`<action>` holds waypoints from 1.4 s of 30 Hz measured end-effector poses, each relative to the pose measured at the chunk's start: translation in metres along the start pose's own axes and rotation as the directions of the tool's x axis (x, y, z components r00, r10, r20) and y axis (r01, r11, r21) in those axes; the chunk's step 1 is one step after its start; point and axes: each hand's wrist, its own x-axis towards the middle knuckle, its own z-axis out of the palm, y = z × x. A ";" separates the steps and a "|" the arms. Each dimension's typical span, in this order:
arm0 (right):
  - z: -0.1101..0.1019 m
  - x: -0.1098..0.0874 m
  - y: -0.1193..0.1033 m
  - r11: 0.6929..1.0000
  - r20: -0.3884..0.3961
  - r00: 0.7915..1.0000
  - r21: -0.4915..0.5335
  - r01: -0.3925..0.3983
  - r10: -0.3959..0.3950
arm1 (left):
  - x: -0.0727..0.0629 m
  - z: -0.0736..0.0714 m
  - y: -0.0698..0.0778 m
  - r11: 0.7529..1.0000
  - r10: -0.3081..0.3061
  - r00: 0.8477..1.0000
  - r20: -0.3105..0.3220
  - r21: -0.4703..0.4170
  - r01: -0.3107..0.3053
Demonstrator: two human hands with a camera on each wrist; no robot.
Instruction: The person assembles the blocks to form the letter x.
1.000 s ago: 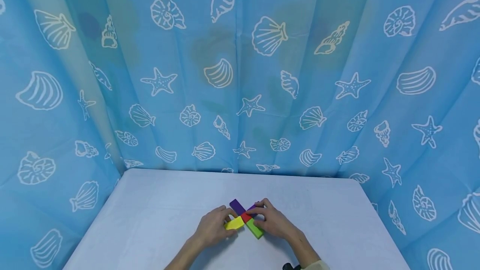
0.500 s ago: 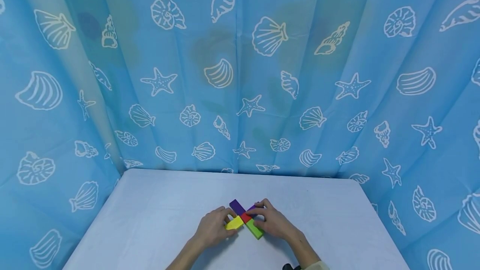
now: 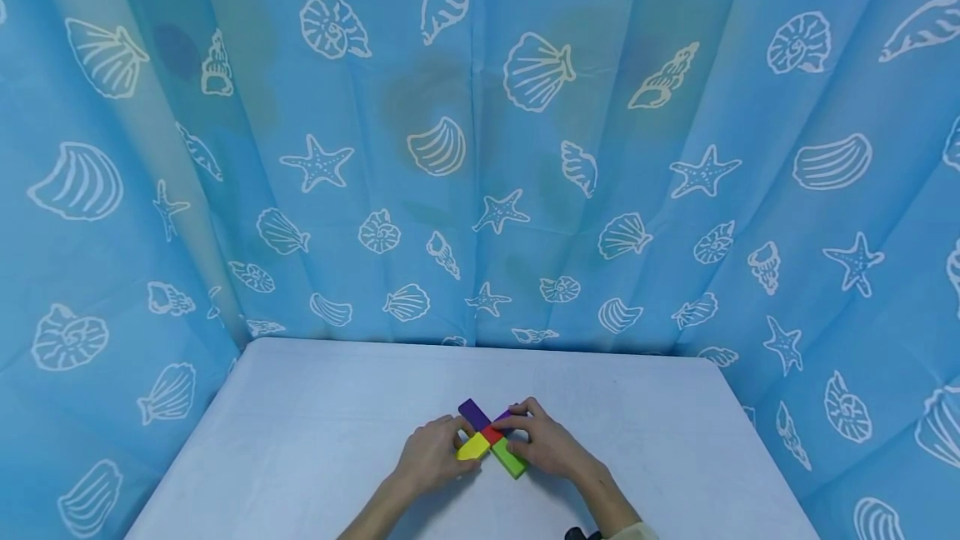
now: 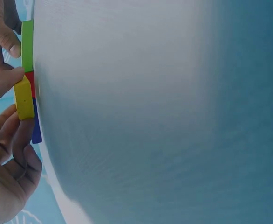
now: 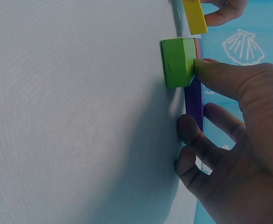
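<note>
Bright blocks form a cross on the white table. My left hand (image 3: 429,455) pinches a yellow block (image 3: 472,447) between thumb and fingers, at the left of the red block (image 3: 491,435) in the centre. Whether the yellow block rests on the table or is slightly raised, I cannot tell. With its thumb, my right hand (image 3: 551,444) touches the green block (image 5: 177,63) at the front. Its other fingers reach over the right-hand purple block (image 5: 194,105) toward the red one, partly hiding it. Another purple block (image 3: 472,413) points to the back left.
A white cloth covers the table (image 3: 337,407). Blue curtains (image 3: 480,148) with white shell prints stand behind it and at both sides. A small black object (image 3: 576,533) shows at the right wrist, by a pale sleeve (image 3: 633,532).
My left hand has shifted slightly to the right, bringing the yellow block closer against the red one. The right hand and the other blocks stay in place.
</note>
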 end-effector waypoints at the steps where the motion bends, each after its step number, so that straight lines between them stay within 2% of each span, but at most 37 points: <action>1: 0.000 0.000 0.000 1.000 0.001 1.000 0.000 -0.003 0.003 | 0.001 0.001 0.000 1.000 -0.005 1.000 0.002 0.007 0.005; 11: -0.001 0.000 0.001 1.000 0.001 1.000 -0.008 0.009 -0.009 | 0.004 0.004 0.002 1.000 -0.016 1.000 0.020 0.012 0.016; 23: -0.001 0.002 0.001 1.000 0.011 1.000 -0.008 0.008 -0.008 | 0.006 0.004 0.001 0.999 -0.018 1.000 0.001 0.026 0.018; 31: -0.001 0.001 0.000 1.000 0.011 1.000 -0.022 0.015 -0.014 | 0.007 0.006 0.001 0.999 -0.037 0.999 0.011 0.038 0.037; 42: -0.003 -0.002 -0.004 0.999 0.012 1.000 -0.039 0.023 -0.023 | 0.004 0.002 0.003 0.998 -0.047 0.999 0.018 0.030 0.046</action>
